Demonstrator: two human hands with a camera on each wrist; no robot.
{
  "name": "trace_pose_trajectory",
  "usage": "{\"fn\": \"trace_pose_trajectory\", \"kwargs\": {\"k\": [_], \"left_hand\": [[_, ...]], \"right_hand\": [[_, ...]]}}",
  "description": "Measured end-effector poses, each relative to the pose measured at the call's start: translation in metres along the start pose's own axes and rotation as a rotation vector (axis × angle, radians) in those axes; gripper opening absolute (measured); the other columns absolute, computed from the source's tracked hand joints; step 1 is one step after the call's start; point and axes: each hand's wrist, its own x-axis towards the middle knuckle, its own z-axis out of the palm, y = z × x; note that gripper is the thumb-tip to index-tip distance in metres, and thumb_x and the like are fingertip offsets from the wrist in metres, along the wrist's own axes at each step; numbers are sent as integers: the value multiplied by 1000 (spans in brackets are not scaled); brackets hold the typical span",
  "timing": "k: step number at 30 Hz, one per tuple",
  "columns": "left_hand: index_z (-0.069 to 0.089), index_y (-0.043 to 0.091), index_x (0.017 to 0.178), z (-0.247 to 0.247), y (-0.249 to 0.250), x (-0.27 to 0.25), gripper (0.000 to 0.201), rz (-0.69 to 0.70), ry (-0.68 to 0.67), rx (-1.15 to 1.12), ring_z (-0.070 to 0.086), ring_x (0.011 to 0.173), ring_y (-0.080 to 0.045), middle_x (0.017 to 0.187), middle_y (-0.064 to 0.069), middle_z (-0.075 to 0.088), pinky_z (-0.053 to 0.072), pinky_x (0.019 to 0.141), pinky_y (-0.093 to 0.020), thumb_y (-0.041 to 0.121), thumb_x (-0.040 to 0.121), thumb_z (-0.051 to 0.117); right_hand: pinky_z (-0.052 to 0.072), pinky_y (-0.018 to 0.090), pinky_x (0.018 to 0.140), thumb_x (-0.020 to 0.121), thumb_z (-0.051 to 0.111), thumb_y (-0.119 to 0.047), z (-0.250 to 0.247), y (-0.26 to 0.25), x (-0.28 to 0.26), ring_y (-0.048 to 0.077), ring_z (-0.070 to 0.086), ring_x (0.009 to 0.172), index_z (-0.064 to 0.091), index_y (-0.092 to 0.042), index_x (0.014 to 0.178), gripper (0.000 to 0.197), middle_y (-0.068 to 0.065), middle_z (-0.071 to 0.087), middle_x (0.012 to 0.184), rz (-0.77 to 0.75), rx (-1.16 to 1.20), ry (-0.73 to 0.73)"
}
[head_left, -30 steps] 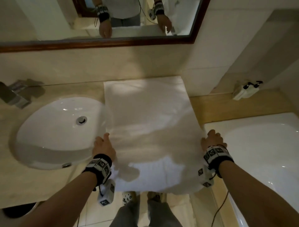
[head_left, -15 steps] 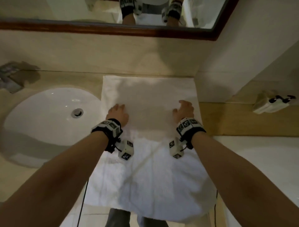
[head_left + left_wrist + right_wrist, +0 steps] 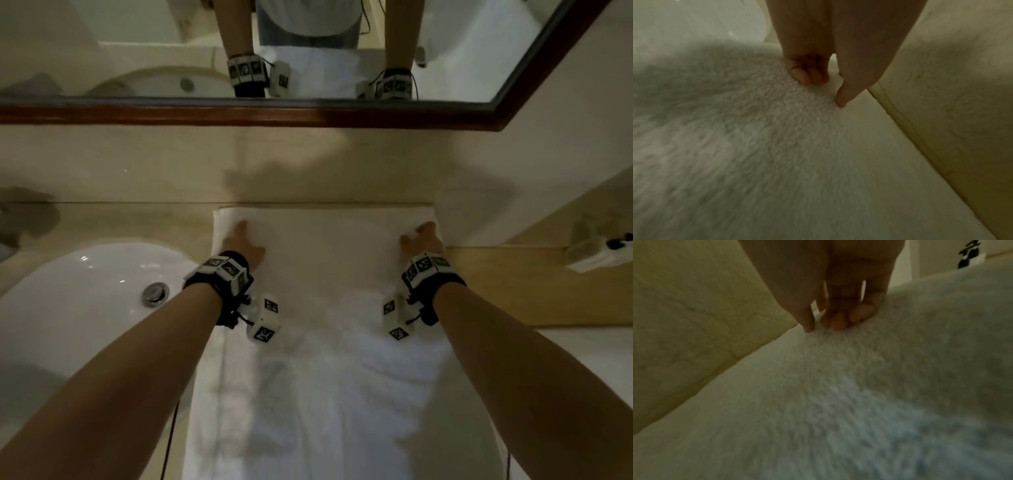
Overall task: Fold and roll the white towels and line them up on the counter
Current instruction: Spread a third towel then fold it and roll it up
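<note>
One white towel (image 3: 325, 274) lies spread on the beige counter (image 3: 137, 219), from the back wall toward me and out of the bottom of the head view. My left hand (image 3: 241, 240) is at its far left corner and my right hand (image 3: 419, 236) at its far right corner. In the left wrist view the left hand (image 3: 824, 91) has curled fingers, and its thumb presses into the terry (image 3: 756, 129). In the right wrist view the right hand (image 3: 822, 326) pinches a bit of towel edge (image 3: 838, 386) between thumb and fingers.
A white oval sink (image 3: 68, 308) sits left of the towel, a blurred faucet (image 3: 20, 222) behind it. The wood-framed mirror (image 3: 239, 114) hangs on the wall above. To the right are a wooden ledge (image 3: 531, 284), a small white object (image 3: 589, 255) and a white tub rim (image 3: 599, 359).
Both hands have carried the towel's near edge away from me, from the counter's front to the far corners by the wall. The view has tilted down toward the counter.
</note>
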Motion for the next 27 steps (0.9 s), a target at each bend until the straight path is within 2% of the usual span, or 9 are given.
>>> {"fn": "trace_pose_trajectory", "kwargs": {"k": [1, 3, 9, 12, 14, 16, 19, 23, 27], "left_hand": [[18, 17, 149, -1, 1, 5, 71, 11, -7, -18, 38, 134, -32, 151, -11, 31, 36, 109, -37, 21, 90, 57], [12, 18, 151, -3, 2, 16, 76, 6, -46, -27, 32, 138, -30, 154, -9, 23, 33, 111, -38, 21, 90, 58], [-1, 21, 151, -10, 9, 38, 83, -3, -117, 33, 29, 138, -34, 156, -12, 16, 34, 110, -41, 26, 91, 56], [8, 25, 150, -16, 10, 48, 86, 23, -111, 86, 35, 133, -37, 154, -13, 18, 42, 104, -47, 34, 83, 62], [14, 23, 148, -16, 8, 51, 85, 42, -91, 84, 36, 132, -37, 153, -14, 20, 42, 104, -47, 35, 80, 64], [14, 19, 149, -15, 10, 40, 81, 56, -67, 73, 34, 134, -36, 153, -14, 21, 38, 108, -45, 31, 85, 62], [12, 21, 151, -7, 17, 17, 70, 80, -52, 197, 38, 131, -37, 151, -16, 27, 38, 107, -41, 29, 93, 51], [31, 11, 143, 17, 57, -18, 52, 371, -105, 369, 42, 125, -38, 142, -18, 32, 40, 104, -42, 25, 95, 46], [45, 11, 133, 62, 112, -48, 38, 712, -260, 548, 40, 126, -32, 139, -14, 36, 38, 106, -39, 22, 97, 42]], "right_hand": [[43, 39, 76, 97, 43, -28, 2, -1, 3, 36, 57, 100, 30, -9, 134, 43, 22, 55, 123, 10, -10, 5], [42, 39, 72, 98, 41, -31, 6, -3, 6, 33, 56, 86, 33, -13, 127, 35, 22, 59, 114, 26, -14, 39], [42, 36, 68, 97, 43, -31, 7, -13, 24, 29, 51, 76, 36, -15, 123, 31, 20, 59, 106, 27, 50, 52], [43, 36, 70, 96, 43, -32, 7, -15, 25, 29, 51, 77, 38, -16, 120, 29, 16, 55, 97, 21, 48, 76], [46, 38, 74, 96, 44, -32, 5, -14, 22, 29, 52, 78, 39, -17, 121, 30, 15, 55, 98, 9, 55, 63], [46, 35, 75, 95, 47, -31, 3, -13, 14, 32, 57, 85, 39, -18, 126, 35, 16, 58, 108, -6, 108, 31], [45, 33, 79, 94, 49, -22, -1, -2, -2, 34, 57, 107, 40, -14, 130, 38, 16, 55, 126, -10, 244, 58], [41, 37, 91, 88, 51, -12, -7, 32, -35, 32, 43, 120, 45, -8, 123, 35, 15, 42, 134, 133, 187, 251], [34, 39, 102, 89, 51, -11, -10, 82, -79, 33, 37, 124, 40, -8, 125, 38, 14, 37, 135, 329, 43, 267]]}}
